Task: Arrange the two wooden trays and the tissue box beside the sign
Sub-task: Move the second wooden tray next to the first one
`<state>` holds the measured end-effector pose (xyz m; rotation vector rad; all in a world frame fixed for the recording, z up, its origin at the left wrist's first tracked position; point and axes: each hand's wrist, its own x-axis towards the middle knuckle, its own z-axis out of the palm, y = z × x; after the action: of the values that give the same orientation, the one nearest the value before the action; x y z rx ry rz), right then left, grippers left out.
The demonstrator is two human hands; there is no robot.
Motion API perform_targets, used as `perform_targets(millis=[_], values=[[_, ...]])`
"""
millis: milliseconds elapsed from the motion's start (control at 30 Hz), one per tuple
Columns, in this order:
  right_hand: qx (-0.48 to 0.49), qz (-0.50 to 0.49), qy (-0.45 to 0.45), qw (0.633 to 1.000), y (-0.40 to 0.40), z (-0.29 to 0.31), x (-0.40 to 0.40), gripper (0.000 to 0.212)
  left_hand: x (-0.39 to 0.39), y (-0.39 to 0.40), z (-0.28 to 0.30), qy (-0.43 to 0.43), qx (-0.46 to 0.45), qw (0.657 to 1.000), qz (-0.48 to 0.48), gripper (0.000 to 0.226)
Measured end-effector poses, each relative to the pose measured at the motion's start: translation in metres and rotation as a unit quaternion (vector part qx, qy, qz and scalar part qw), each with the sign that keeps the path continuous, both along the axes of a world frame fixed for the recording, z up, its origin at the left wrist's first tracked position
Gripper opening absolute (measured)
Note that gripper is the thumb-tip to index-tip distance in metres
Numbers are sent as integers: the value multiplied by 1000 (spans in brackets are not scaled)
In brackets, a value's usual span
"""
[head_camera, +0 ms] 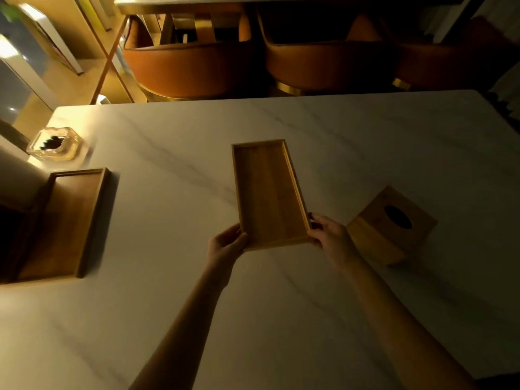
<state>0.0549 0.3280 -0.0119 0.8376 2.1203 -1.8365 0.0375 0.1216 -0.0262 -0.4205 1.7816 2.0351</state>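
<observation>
**Narrow tray held at its near corners, risk of slipping**

Head view: at the centre of the marble table (365, 142), our left hand (226, 243) and right hand (327, 235) pinch the near corners of the narrow wooden tray (268, 192), fingers closed on its rim. The wider tray (70, 220) lies at nine o'clock, near the small clear sign (55, 143) at ten. The tissue box (392, 223) sits at three. We judge that a corner-only hold could let the far end dip or scrape, and a hasty slide leftward could knock the sign.

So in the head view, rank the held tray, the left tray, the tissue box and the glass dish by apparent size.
1-2. Left tray and held tray: too alike, left one cropped.
3. Tissue box.
4. Glass dish, though farther away.
</observation>
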Motion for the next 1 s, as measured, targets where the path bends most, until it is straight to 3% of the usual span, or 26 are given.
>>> perform_targets(millis=[200, 500, 1000], values=[[23, 47, 23, 998, -60, 18, -17, 41, 1, -63, 19, 80, -7, 997, -6, 39], [-6, 117, 16, 993, -157, 30, -30, 42, 4, -168, 30, 131, -54, 990, 14, 35], [95, 149, 0, 984, -271, -1, -48, 47, -12, -280, 0, 38, -103, 994, 21, 35]])
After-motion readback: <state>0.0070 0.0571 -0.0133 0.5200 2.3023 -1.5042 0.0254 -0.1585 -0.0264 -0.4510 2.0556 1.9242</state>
